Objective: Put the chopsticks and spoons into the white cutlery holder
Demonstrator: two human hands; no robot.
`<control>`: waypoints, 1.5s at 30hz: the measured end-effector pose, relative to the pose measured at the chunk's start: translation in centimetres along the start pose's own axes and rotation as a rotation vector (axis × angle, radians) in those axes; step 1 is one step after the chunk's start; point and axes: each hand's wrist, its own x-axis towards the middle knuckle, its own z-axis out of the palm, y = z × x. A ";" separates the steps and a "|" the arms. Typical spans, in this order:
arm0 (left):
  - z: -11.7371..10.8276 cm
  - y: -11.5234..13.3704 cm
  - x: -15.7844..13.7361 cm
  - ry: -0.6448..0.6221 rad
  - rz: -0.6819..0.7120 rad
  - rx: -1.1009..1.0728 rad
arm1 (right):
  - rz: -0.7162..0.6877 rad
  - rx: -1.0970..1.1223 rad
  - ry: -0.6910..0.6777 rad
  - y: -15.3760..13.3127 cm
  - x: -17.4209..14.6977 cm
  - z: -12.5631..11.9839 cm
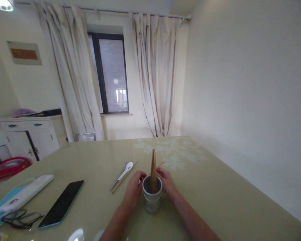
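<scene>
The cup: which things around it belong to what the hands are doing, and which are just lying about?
Likely part of the job: cup, chopsticks standing in it, perhaps the spoon near the left hand.

Likely just lying about: phone, glasses, white device.

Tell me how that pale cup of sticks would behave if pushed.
The cup might tip, since the sticks rise well above its rim. It may slide easily at first, as the tabletop looks glossy. Its evenly round rim suggests stiff walls.

No legible text; dark mark [151, 207] on cup [153, 198] seemingly too small.
</scene>
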 end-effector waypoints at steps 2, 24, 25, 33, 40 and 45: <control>-0.7 -0.3 0.3 0.029 -0.004 0.114 | -0.031 0.003 0.074 -0.9 0.2 -0.7; -4.3 -1.6 -0.3 -0.012 -0.379 0.922 | -0.291 -0.163 0.181 -6.5 -2.2 -1.2; -4.1 -1.7 -0.2 -0.008 -0.358 0.899 | -0.276 -0.198 0.149 -6.3 -2.3 -1.0; -2.8 -1.6 0.3 0.110 -0.363 0.471 | -0.223 -0.289 0.113 -4.3 -1.7 -1.4; -0.3 -0.8 0.0 0.024 -0.107 -0.126 | -0.057 -0.141 0.108 -1.6 -0.7 -1.0; -0.5 0.1 -0.3 -0.085 -0.074 -0.225 | -0.011 -0.051 0.090 -1.2 -0.7 -0.8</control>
